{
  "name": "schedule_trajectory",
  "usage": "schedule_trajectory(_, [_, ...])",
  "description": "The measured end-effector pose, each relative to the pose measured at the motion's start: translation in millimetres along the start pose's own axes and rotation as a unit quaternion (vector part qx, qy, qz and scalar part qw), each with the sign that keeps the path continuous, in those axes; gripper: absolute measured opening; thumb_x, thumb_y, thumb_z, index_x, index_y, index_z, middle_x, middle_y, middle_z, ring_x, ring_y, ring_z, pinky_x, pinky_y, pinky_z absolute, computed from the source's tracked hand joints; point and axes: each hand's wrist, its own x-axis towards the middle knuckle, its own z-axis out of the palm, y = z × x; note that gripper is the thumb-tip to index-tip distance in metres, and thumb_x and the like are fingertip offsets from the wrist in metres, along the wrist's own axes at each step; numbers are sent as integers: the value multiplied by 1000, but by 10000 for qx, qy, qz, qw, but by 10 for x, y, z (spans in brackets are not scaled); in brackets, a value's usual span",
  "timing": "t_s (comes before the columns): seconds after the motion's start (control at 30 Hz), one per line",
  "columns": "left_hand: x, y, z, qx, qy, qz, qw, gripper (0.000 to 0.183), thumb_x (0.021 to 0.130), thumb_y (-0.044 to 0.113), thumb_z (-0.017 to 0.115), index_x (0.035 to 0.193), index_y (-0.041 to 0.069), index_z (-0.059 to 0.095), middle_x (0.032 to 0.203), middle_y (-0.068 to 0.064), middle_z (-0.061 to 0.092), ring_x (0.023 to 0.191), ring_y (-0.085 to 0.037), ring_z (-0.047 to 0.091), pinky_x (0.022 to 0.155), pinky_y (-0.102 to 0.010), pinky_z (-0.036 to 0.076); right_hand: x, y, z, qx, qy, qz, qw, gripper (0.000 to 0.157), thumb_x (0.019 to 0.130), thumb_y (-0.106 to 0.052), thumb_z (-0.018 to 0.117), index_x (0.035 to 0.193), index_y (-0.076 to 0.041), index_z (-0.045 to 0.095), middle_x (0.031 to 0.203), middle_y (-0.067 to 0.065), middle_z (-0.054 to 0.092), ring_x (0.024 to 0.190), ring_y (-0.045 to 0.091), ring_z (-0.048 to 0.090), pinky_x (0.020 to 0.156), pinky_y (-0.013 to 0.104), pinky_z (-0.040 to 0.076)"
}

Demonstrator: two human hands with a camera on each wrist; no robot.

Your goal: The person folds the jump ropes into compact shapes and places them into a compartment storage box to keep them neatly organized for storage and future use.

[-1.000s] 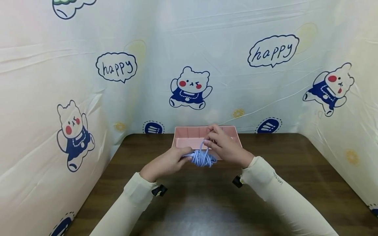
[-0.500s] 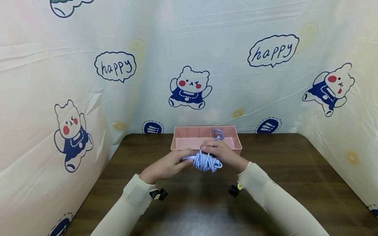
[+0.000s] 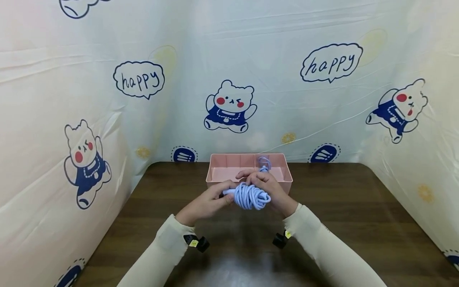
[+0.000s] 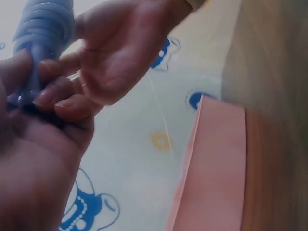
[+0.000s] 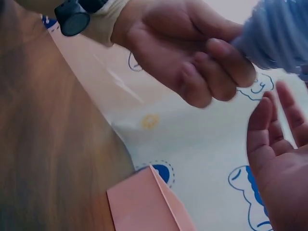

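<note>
A light-blue cord (image 3: 251, 197), wound into a thick bundle with loops at its right end, is held up over the near side of the pink box (image 3: 285, 186). My left hand (image 3: 208, 204) grips the bundle's left end; in the left wrist view its fingers (image 4: 74, 107) curl round the straight strands below the windings. Just behind the bundle is my right hand (image 3: 270, 187), overlapping its upper right side. In the right wrist view that right hand (image 5: 284, 163) has its visible fingers fairly straight, below the windings, with its thumb hidden.
Another blue cord (image 3: 264, 162) lies coiled in the box's right compartment, beside a divider. The box stands at the back of the dark wooden table (image 3: 172, 179). Behind and along both sides hangs a pale printed curtain (image 3: 279, 111).
The right hand has come down from above the box, where it pinched a raised loop of cord, to the bundle. The loop now lies against the windings. The left hand keeps its grip.
</note>
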Motion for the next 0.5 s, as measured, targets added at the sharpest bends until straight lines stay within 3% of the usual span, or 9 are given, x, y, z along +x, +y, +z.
schedule_trajectory(0.13, [25,-7,11,-807,524,110,9953,15,104,18,46,115,10,53,90,-9,49,77,-23,48,66,-28,45,-4,12,63,654,94,-132,9977,28,105,-27,42,111,-17,67,118,4,59,109,20,52,89,31,47])
schedule_trajectory(0.3, [76,-12,44,-1957,816,245,9770,18,104,21,43,117,11,49,92,-10,44,78,-18,44,68,-26,41,3,12,124,1159,65,-331,9927,36,102,-10,33,126,-16,59,120,1,57,108,16,52,94,33,45])
schedule_trajectory(0.4, [91,-14,83,-2379,1037,141,9656,20,105,23,42,121,13,48,97,-9,44,81,-17,45,70,-26,41,18,23,151,889,176,-454,9948,38,97,-7,44,133,-13,53,130,6,51,116,20,48,98,34,44])
schedule_trajectory(0.5, [115,-21,132,-2632,1323,75,9556,20,105,25,43,122,14,47,101,-8,44,84,-17,45,72,-26,41,43,47,174,388,617,-571,9957,45,93,-18,65,135,-11,53,132,10,48,118,24,46,98,33,44])
